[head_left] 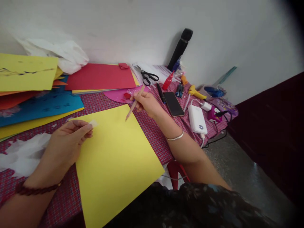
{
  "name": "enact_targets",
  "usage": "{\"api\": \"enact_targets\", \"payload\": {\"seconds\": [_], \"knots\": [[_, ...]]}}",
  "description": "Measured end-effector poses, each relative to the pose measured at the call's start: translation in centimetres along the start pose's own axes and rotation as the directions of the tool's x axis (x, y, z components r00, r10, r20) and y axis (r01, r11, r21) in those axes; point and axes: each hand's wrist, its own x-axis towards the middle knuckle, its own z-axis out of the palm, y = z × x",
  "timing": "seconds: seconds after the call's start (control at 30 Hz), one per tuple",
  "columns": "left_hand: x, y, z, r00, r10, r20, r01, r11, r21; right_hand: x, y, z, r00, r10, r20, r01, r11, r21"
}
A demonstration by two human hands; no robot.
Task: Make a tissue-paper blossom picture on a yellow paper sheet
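A large sheet of yellow paper (118,161) lies flat on the checked tablecloth in front of me. My left hand (70,137) is over its upper left edge, thumb and fingers pinching a small whitish piece of paper (93,123). Beyond the sheet's far edge, my right hand (145,103) grips a pencil (135,103), whose lower end points down at the yellow paper. Whether that end touches the sheet I cannot tell. Close behind the right hand are a pink sheet (114,95) and a small red piece (127,95) in clear wrap.
Red paper (99,76) and black-handled scissors (147,76) lie at the back. To the right are a phone (174,104), a white power bank (197,118), a yellow glue gun (196,92) and cables. Coloured cards (35,107) and crumpled white tissue (28,152) sit left.
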Motion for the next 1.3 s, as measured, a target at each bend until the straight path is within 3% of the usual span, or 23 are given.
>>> {"api": "enact_targets", "payload": {"seconds": [0.2, 0.33, 0.67, 0.93, 1.13, 1.3], "knots": [[1.1, -1.4, -0.7, 0.997, 0.047, -0.062, -0.048, 0.999, -0.013, -0.3, 0.1, 1.4, 0.993, 0.103, 0.058, -0.111, 0.981, 0.157], [1.8, -2.3, -1.2, 0.997, 0.073, -0.037, -0.074, 0.997, -0.004, -0.5, -0.2, 1.3, 0.991, 0.114, 0.075, -0.129, 0.959, 0.25], [0.4, -0.5, 0.1, 0.998, 0.05, -0.04, -0.051, 0.999, -0.02, -0.5, 0.0, 0.9, 0.983, 0.156, 0.1, -0.182, 0.92, 0.347], [0.1, -0.4, 0.5, 0.996, 0.066, -0.054, -0.068, 0.996, -0.049, -0.7, 0.3, 1.2, 0.982, 0.188, -0.024, -0.163, 0.903, 0.398], [0.4, -1.0, 0.3, 0.992, 0.125, -0.022, -0.126, 0.991, -0.038, -0.4, 0.4, 0.4, 0.986, 0.094, -0.137, -0.027, 0.904, 0.428], [0.4, -1.5, 0.1, 0.983, 0.179, 0.041, -0.179, 0.984, -0.017, -0.5, 0.7, 0.6, 0.991, 0.093, -0.1, -0.045, 0.916, 0.399]]}}
